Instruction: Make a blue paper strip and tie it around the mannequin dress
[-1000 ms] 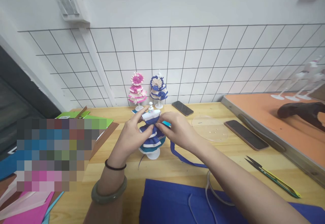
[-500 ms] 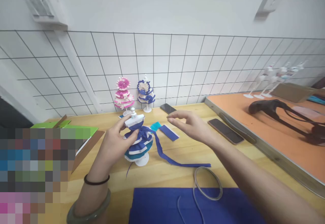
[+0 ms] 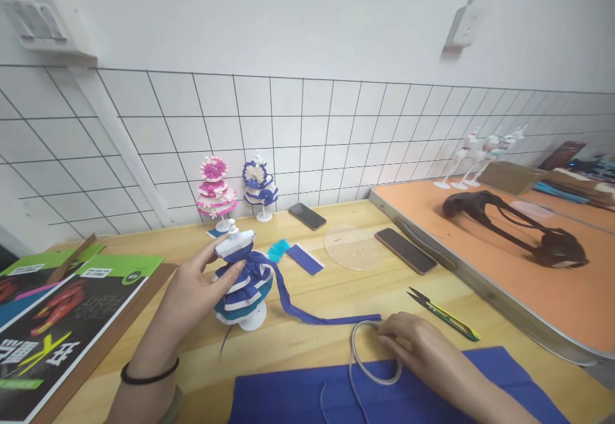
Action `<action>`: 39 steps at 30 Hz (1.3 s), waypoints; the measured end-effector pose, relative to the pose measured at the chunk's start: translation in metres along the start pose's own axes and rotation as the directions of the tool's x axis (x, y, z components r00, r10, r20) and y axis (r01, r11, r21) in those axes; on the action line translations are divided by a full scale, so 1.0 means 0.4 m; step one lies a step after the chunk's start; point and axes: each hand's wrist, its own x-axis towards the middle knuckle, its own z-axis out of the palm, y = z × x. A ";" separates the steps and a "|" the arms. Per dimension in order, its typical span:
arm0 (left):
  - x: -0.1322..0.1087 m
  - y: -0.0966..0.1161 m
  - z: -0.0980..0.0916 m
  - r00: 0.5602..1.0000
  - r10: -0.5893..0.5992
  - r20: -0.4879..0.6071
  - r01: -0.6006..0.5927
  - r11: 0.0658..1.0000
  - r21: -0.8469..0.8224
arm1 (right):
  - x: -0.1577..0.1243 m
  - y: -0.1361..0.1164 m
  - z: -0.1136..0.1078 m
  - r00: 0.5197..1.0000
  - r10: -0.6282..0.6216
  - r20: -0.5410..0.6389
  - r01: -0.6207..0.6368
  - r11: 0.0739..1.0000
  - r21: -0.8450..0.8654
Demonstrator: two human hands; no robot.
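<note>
My left hand is wrapped round the waist of a small white dress-form figurine, which stands on its round base. The figurine wears a tiered dress in blue, white and teal paper or cloth. From its waist a long blue strip trails to the right across the table. Near the strip's free end, my right hand has its fingers closed at the upper right rim of a pale coil of cord. The coil overlaps a blue sheet.
Yellow-green thread snips, a clear disc, two phones and blue scraps lie beyond. Two dressed figurines stand by the wall. Books are left; an orange board with a black strap is right.
My right hand has come down from above the table to the coil of cord. The view has swung right, showing the snips and the disc. My left hand still holds the figurine.
</note>
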 end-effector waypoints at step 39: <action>-0.002 0.007 0.036 0.991 0.107 0.085 -0.063 0.908 -0.413 | 0.182 -0.244 -0.230 0.977 -0.209 0.047 0.190 0.945 0.266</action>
